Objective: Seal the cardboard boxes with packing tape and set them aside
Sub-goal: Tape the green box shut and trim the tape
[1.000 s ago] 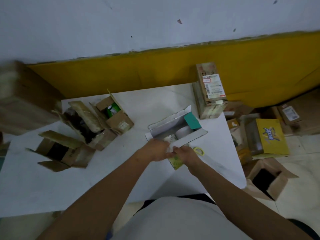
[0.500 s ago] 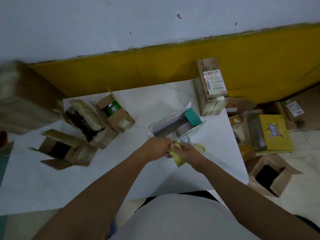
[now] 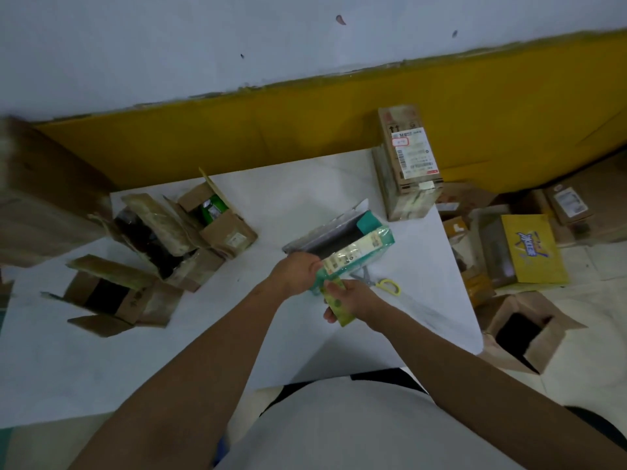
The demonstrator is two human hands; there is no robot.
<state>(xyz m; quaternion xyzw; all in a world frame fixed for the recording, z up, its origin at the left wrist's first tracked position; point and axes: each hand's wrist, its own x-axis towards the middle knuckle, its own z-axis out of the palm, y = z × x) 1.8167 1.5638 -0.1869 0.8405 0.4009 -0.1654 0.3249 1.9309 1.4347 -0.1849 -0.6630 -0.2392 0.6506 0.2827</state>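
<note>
- Teal box (image 3: 364, 237) sits mid-surface, straight ahead of the person, with its lid flap raised on the far side and a clear-wrapped, labelled face turned up.
- Left hand (image 3: 294, 271) grips the teal box at its near left end, fingers curled over the edge.
- Right hand (image 3: 357, 297) pinches a yellow-green packet (image 3: 343, 312) just below the teal box's near corner (whether packet and box touch is hard to tell).
- Scissors (image 3: 383, 283) with yellow handles lie on the white surface (image 3: 305, 184), just right of the teal box's near end.
- Tall box (image 3: 407, 164) stands upright beyond and to the right of the teal box, at the surface's far corner, with a shipping label on its upper face.
- Three open boxes lie well to the left of the teal box: one with something green inside (image 3: 220, 218), one with dark contents (image 3: 163, 239), and one on its side (image 3: 115, 293).
- Yellow box (image 3: 529, 249) lies on the floor, right of the teal box, among other cartons.
- Floor box (image 3: 529, 330) stands open nearer the person, also right of the teal box.
</note>
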